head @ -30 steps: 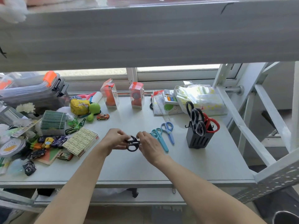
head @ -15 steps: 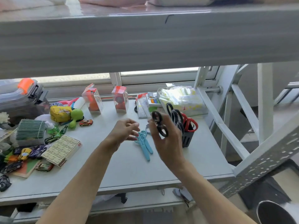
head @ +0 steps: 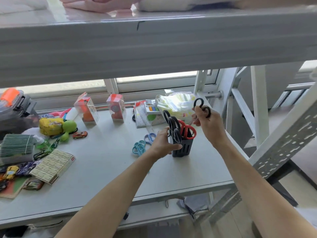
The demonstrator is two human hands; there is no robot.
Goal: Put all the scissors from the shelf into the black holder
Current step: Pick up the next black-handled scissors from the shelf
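The black holder (head: 183,148) stands on the right part of the grey shelf (head: 109,170). Several scissors stick out of it: black-handled ones (head: 173,125) and a red-handled pair (head: 187,130). My left hand (head: 163,143) grips the holder's left side. My right hand (head: 210,125) is raised above and to the right of the holder, shut on black-handled scissors (head: 201,106) with the handles up; their blades are hidden by my fingers. Two pairs lie flat on the shelf left of the holder: teal scissors (head: 138,147) and blue scissors (head: 149,137).
Toys, small cars, a box (head: 53,165) and a stack of green packs (head: 16,146) crowd the shelf's left side. Two clear boxes (head: 116,109) and a plastic bag (head: 176,104) stand at the back. An upper shelf beam (head: 154,42) hangs overhead. White frame struts (head: 259,107) rise on the right.
My right hand carried the black scissors from the shelf's middle up and to the right, above the holder. My left hand let go of them and moved right to grip the holder.
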